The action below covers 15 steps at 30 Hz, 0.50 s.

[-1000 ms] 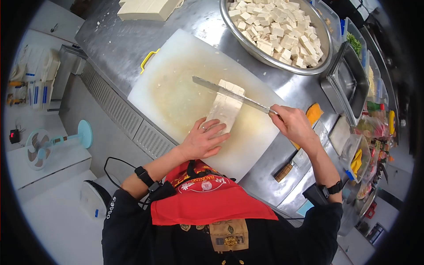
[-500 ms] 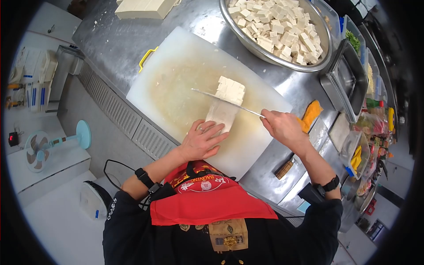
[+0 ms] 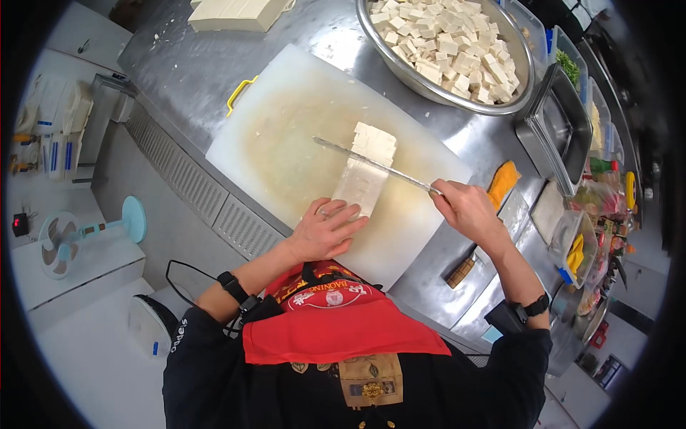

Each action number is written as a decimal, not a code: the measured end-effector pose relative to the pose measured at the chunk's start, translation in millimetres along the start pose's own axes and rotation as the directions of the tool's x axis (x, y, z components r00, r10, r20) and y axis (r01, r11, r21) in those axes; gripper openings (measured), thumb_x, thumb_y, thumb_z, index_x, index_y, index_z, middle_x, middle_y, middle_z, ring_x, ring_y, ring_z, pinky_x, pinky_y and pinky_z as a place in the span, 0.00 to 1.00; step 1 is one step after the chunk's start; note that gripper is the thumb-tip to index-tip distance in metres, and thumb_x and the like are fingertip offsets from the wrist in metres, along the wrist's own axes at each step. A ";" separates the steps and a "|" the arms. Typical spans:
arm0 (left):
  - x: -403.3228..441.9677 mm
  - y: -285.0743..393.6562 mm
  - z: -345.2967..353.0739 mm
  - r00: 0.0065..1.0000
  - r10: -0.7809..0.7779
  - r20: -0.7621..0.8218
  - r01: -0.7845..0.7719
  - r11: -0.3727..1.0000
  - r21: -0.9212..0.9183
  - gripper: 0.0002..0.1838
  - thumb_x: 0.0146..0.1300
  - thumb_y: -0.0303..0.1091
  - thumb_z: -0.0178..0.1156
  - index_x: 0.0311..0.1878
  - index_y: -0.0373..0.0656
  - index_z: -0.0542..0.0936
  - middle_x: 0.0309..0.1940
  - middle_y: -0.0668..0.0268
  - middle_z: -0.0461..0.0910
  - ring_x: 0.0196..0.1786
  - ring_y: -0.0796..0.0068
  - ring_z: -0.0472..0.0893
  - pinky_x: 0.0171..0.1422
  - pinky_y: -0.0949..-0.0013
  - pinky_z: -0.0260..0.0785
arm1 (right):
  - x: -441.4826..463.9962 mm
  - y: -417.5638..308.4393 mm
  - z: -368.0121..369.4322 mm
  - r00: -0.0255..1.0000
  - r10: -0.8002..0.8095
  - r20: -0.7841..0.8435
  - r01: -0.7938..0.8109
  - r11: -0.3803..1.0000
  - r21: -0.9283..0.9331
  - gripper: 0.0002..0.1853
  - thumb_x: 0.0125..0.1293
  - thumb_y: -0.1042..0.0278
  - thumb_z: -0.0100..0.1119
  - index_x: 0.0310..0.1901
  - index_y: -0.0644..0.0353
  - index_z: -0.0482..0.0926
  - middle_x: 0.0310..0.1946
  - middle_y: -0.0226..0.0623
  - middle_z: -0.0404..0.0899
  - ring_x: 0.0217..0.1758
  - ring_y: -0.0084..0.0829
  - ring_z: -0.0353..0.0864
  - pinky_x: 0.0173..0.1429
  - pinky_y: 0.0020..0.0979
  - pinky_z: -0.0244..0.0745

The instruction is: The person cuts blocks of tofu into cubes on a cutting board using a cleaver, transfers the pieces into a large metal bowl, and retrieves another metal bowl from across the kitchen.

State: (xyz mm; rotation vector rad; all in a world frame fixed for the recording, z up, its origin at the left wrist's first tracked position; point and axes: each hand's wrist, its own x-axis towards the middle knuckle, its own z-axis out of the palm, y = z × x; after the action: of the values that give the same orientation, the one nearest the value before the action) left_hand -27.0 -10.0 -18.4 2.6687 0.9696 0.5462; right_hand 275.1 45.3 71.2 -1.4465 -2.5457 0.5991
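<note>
A white block of tofu [image 3: 361, 187] lies on the white cutting board [image 3: 300, 93], its far end scored into pieces. My left hand [image 3: 325, 230] rests on the block's near end with its fingers spread. The handle of a knife [image 3: 407, 178] is in my closed right hand [image 3: 468, 209], to the right of the block. The blade lies across the tofu, between the scored far part and the smooth near part, and its tip points left over the board.
A large metal bowl [image 3: 525, 89] of tofu cubes stands behind the board. Another tofu block [image 3: 236, 14] is at the back left. To the right are stacked metal trays [image 3: 527, 136], an orange cloth [image 3: 503, 182] and a second knife's wooden handle [image 3: 461, 272].
The knife has moved from across the far part of the tofu toward the near part, and its blade angle has shifted. My left hand has hardly moved on the block.
</note>
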 end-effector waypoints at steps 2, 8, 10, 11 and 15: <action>-1.5 -1.0 0.3 1.000 0.008 -0.003 -0.008 1.000 -0.009 0.32 0.46 0.39 0.65 0.60 0.54 0.74 0.56 0.68 0.72 0.55 0.66 0.72 0.62 0.56 0.60 | -4.6 -8.0 -6.5 1.000 -0.012 -0.001 0.012 1.000 0.003 0.06 0.64 0.64 0.55 0.36 0.55 0.72 0.23 0.38 0.78 0.26 0.45 0.79 0.30 0.43 0.74; 1.2 -3.0 -3.0 0.999 0.026 -0.036 -0.027 0.999 -0.027 0.31 0.45 0.38 0.64 0.58 0.53 0.76 0.54 0.68 0.74 0.53 0.64 0.72 0.59 0.57 0.63 | -4.6 -12.2 -4.9 0.997 -0.021 0.070 0.027 0.996 -0.082 0.07 0.64 0.64 0.56 0.36 0.56 0.71 0.23 0.39 0.78 0.26 0.45 0.79 0.30 0.42 0.74; 0.8 -3.1 -2.3 0.999 0.022 -0.041 -0.023 0.999 -0.028 0.31 0.45 0.38 0.64 0.58 0.54 0.76 0.54 0.68 0.73 0.53 0.64 0.72 0.60 0.57 0.63 | -2.9 -12.5 -1.9 0.996 -0.022 0.084 0.029 0.996 -0.085 0.07 0.64 0.64 0.56 0.35 0.57 0.71 0.23 0.39 0.78 0.27 0.45 0.80 0.30 0.42 0.74; 0.3 -3.2 -1.7 0.999 0.021 -0.042 -0.022 0.999 -0.030 0.31 0.45 0.38 0.64 0.58 0.54 0.76 0.55 0.68 0.73 0.53 0.64 0.72 0.60 0.57 0.63 | -1.8 -11.0 2.5 0.996 -0.021 0.082 0.027 0.996 -0.080 0.07 0.64 0.64 0.56 0.35 0.57 0.71 0.23 0.39 0.78 0.27 0.45 0.80 0.30 0.42 0.74; -1.9 -3.6 -0.9 1.000 -0.007 0.001 0.007 0.999 -0.047 0.32 0.47 0.38 0.64 0.61 0.54 0.74 0.57 0.67 0.72 0.56 0.65 0.71 0.63 0.56 0.61 | 7.3 9.0 45.5 0.995 -0.006 0.097 0.012 0.998 -0.059 0.07 0.64 0.64 0.55 0.35 0.58 0.71 0.23 0.40 0.78 0.28 0.45 0.80 0.31 0.41 0.75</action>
State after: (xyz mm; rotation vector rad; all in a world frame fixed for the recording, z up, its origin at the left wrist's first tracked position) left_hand -30.8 -8.5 -19.4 2.6228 0.9542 0.5592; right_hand 263.7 43.5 25.6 -1.4585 -2.6645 0.6110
